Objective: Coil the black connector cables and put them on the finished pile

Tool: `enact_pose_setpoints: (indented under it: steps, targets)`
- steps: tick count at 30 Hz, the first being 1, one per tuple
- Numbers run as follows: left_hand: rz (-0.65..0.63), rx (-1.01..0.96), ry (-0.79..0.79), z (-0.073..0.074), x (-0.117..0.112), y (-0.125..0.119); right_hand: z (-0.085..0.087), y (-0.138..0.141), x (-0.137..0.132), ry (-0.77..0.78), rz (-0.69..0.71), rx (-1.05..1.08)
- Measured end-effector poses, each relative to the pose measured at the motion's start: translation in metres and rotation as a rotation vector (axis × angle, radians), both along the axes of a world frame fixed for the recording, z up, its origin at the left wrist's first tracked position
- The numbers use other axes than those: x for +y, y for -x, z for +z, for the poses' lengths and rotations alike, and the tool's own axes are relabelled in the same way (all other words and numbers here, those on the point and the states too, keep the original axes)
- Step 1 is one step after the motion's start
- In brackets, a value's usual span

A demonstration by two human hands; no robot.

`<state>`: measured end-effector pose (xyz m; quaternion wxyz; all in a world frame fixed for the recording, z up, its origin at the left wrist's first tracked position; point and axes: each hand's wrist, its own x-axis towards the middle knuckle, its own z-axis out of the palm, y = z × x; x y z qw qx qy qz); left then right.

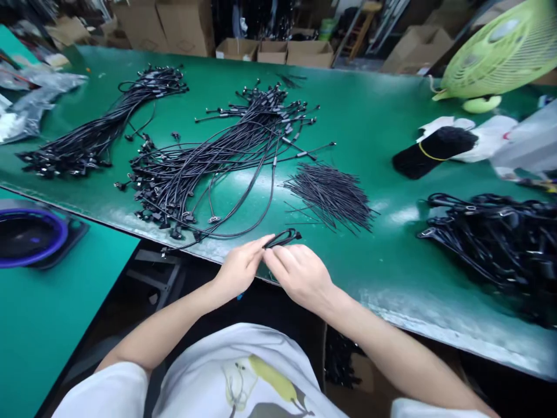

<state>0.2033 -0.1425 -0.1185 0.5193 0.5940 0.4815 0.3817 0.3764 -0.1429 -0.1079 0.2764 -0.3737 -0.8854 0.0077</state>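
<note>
On your workbench (361,261), cable bundles (226,145) lie left of the strip pile (333,194); a cable heap (500,249) lies right, a fan (491,52) behind.

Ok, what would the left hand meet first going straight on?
Past the folded cable it holds, the left hand would likely meet the pile of thin black strips; depth is unclear.

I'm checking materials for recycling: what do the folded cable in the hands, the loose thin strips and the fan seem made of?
Folded cable: probably rubbery plastic, black with a soft sheen, bent in loops.
Loose thin strips: perhaps plastic-coated wire, dark, matt, mostly straight; any core is hidden.
Fan: likely smooth moulded plastic, yellowish green, with thin ribs.
</note>
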Motion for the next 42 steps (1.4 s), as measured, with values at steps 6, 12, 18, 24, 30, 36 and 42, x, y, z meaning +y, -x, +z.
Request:
enact_pose_setpoints:
  steps: [6, 12, 18, 24, 30, 36, 42]
  targets:
    - [-0.158, -0.018, 0.099, 0.004, -0.002, 0.013, 0.037, 0.0, 0.017, -0.393, 0.464, -0.421]
    - [-0.167, -0.31, 0.43, 0.002, -0.008, 0.015, 0.055, 0.009, 0.011, -0.466, 0.52, -0.689]
    - [-0.172, -0.356, 0.475, 0.007, -0.013, 0.012, 0.059, 0.014, 0.008, -0.501, 0.534, -0.736]
    - [-0.083, -0.287, 0.491, 0.014, -0.016, 0.004, 0.047, 0.012, 0.007, -0.509, 0.445, -0.742]
    - [0.156, -0.48, 0.368, 0.022, -0.012, -0.005, 0.039, 0.018, 0.019, -0.512, 0.098, -0.465]
    - [0.19, -0.551, 0.102, 0.027, 0.001, -0.001, 0.014, 0.031, 0.009, -0.195, -0.159, 0.112]
    - [-0.056, -0.155, -0.238, 0.033, -0.009, 0.018, 0.014, 0.012, 0.015, 0.097, -0.005, 0.326]
